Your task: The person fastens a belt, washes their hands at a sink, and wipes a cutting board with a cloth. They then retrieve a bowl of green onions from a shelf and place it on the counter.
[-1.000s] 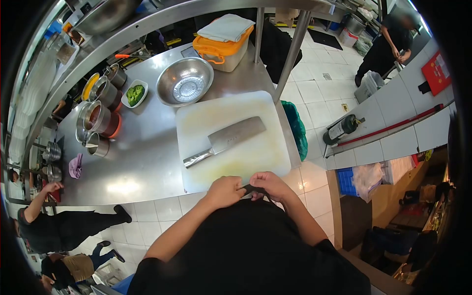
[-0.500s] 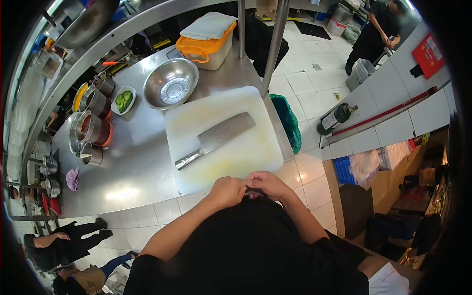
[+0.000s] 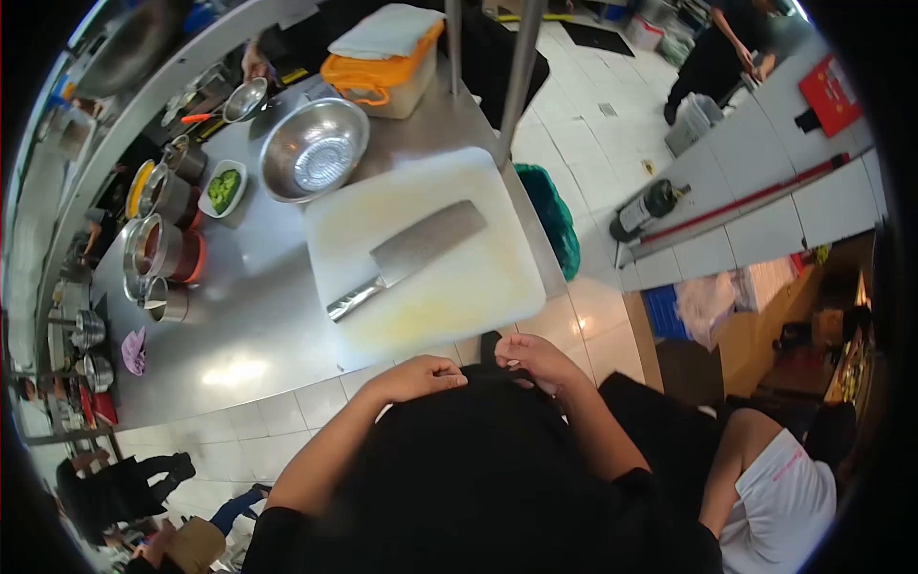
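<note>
A cleaver (image 3: 427,246) lies flat on a white cutting board (image 3: 335,225) at the edge of the steel counter, its metal handle toward the lower left. Both hands are at my waist, just below the board and apart from each other. My left hand (image 3: 419,379) rests against my black clothing with its fingers bent together; what they hold, if anything, is hidden. My right hand (image 3: 537,362) is closed with curled fingers and the thumb against them, close to the dark cloth. I cannot make out anything inside it.
On the steel counter (image 3: 244,320) stand a metal bowl (image 3: 277,158), an orange-lidded bin (image 3: 406,91), a dish of green vegetables (image 3: 225,190), several pots and a purple cloth (image 3: 134,351). A green-lined bin (image 3: 553,225) is beside it. Someone in a white shirt (image 3: 786,488) is at lower right.
My hands, together before, have moved apart, left hand leftward and right hand rightward. A person's hand with a small pan has appeared behind the counter. The white-shirted person has come further into view.
</note>
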A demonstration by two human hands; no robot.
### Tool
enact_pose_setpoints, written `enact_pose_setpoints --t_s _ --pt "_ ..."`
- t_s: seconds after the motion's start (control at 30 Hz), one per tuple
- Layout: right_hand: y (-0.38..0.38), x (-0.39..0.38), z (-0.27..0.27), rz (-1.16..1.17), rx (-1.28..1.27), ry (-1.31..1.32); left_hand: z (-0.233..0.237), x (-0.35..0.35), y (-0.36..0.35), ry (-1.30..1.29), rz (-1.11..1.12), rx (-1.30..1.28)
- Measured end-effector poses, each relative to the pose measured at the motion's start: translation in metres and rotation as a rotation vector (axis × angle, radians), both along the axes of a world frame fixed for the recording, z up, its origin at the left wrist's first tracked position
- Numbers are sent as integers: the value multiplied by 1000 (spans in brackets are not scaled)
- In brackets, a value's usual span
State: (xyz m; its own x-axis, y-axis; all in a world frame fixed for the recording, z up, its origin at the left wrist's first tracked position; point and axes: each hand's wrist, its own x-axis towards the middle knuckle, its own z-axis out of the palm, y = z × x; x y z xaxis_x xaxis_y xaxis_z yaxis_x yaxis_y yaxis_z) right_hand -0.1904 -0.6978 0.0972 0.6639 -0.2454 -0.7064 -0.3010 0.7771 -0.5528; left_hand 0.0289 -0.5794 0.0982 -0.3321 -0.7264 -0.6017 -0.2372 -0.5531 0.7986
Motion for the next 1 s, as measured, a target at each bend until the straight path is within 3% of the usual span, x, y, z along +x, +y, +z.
enact_pose_setpoints --t_s 0.03,0.1,0.13,0.2,0.3,0.37,0.4,0.47,0.6,0.7,0.73,0.8,0.87,0.9,0.93,1.0 --pt "3 -11 3 -16 11 16 5 -1 -2 10 -14 76" --pt "0 -28 13 257 -106 -45 6 2 0 -28 -47 107" --pt "-2 -36 18 254 -107 -45 5 7 2 -81 -64 136" --pt "-1 -55 24 528 -205 78 2 19 19 -98 -32 158" --pt "6 -65 41 493 -248 61 -19 40 72 -90 117 251" --pt "7 -63 61 463 -297 56 10 33 95 38 321 202" --pt "7 -59 74 448 -331 64 10 32 112 32 318 200" --pt "8 -47 88 438 -368 67 8 33 139 103 537 309" --pt "-5 -13 107 456 -559 -50 78 39 145 36 632 358" --pt "-18 21 111 495 -683 -197 101 56 146 8 881 119" --pt "-20 32 109 521 -721 -264 107 59 136 123 956 55" --pt "-21 49 96 529 -685 -322 107 63 112 246 1042 -39" --pt "-23 58 83 401 -261 -165 91 60 87 169 992 -46" --pt "-22 60 71 264 -152 -218 81 54 72 70 912 -214" --pt "-22 59 59 268 -155 -218 73 46 57 -29 822 -374" --pt "-27 57 39 83 50 -257 60 28 30 -265 687 -534"
